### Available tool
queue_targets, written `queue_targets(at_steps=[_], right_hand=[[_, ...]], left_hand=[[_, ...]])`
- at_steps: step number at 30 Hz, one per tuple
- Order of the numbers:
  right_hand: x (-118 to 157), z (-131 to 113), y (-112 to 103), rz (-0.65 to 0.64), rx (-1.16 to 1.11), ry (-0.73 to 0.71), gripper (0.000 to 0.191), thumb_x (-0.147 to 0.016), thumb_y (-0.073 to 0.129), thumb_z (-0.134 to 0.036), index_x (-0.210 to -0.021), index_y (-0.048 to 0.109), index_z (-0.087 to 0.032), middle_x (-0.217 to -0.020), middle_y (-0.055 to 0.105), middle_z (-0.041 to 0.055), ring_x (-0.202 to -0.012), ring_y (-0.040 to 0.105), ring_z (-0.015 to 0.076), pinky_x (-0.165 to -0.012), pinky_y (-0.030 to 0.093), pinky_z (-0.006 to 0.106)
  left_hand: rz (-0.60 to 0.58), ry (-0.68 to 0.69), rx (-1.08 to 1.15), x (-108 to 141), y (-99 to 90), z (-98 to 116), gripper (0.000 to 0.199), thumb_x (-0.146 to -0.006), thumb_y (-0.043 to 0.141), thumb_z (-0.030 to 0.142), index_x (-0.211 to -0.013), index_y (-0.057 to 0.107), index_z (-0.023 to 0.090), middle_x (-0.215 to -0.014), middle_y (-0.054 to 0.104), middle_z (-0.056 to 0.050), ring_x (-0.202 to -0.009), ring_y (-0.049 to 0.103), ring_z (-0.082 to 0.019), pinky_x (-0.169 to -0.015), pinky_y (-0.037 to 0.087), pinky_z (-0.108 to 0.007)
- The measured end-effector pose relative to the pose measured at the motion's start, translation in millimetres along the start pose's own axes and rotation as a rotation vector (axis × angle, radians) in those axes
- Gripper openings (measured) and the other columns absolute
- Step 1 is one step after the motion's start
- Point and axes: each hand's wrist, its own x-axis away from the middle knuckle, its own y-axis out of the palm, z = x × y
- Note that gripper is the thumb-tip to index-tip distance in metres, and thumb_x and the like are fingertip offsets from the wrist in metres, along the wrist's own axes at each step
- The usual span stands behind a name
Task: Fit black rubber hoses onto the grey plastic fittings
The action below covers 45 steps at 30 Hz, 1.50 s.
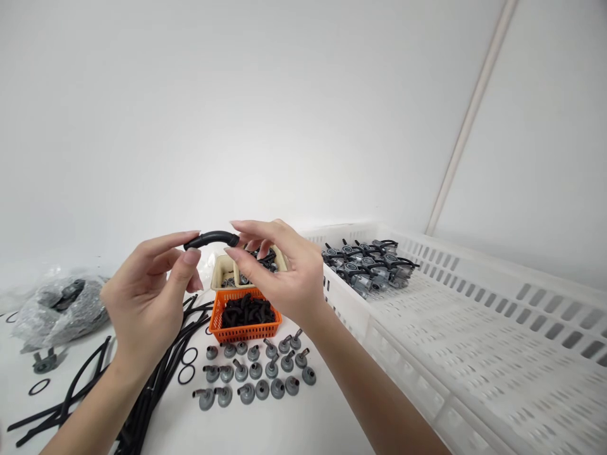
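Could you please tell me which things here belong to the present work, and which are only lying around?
Probably belonging:
curved black tube, pinched by the left fingers; right fingers at its other end
perhaps the orange basket of black pieces

Apparently lying around, untouched:
grey fittings
long black tubes
bubble-wrapped bundle
white crate with its parts

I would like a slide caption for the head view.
Left hand pinches a curved black tube, right hand at its other end, grey parts in rows below.

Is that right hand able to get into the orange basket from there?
Probably yes: the orange basket looks near and open-topped, though the right hand is currently busy at one end of the black tube.
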Motion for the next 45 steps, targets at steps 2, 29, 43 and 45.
queue_targets(at_steps=[2,29,43,45], right_hand=[[-0.6,0.6,-0.7,-0.013,-0.011,-0.016,0.015,-0.084,0.065,-0.018,-0.098,0.069,-0.020,-0.083,0.072,0.0013,-0.072,0.066,0.0108,-0.069,0.056,0.026],[-0.4,-3.9,-1.8,-0.020,-0.021,0.040,0.011,-0.083,0.066,-0.021,-0.092,0.072,-0.019,-0.078,0.073,0.0028,-0.064,0.063,0.0099,-0.055,0.053,0.022],[-0.7,-2.4,-2.9,-0.052,-0.019,0.082,0.015,-0.085,0.063,-0.024,-0.098,0.071,-0.019,-0.080,0.073,0.0023,-0.064,0.064,0.0088,-0.059,0.055,0.021],[-0.9,-2.9,-3.2,-0.053,-0.015,0.093,0.016,-0.085,0.063,-0.023,-0.098,0.071,-0.019,-0.080,0.073,0.0023,-0.064,0.064,0.0087,-0.059,0.055,0.021]], left_hand=[[-0.005,0.007,0.005,-0.2,0.1,0.0,0.016,-0.082,0.069,0.025,-0.098,0.070,0.026,-0.057,0.056,0.006,-0.047,0.052,-0.008,-0.044,0.040,-0.024],[-0.039,0.014,0.025,1.1,1.2,0.7,0.017,-0.081,0.068,0.019,-0.097,0.071,0.026,-0.055,0.057,0.006,-0.044,0.050,-0.007,-0.040,0.041,-0.022],[-0.058,-0.009,0.101,5.8,5.3,0.8,0.019,-0.076,0.072,0.012,-0.091,0.072,0.024,-0.060,0.060,0.005,-0.045,0.052,-0.007,-0.043,0.045,-0.022],[-0.066,-0.031,0.114,5.6,5.5,1.4,0.018,-0.077,0.071,0.013,-0.091,0.072,0.024,-0.058,0.060,0.005,-0.045,0.052,-0.006,-0.043,0.045,-0.021]])
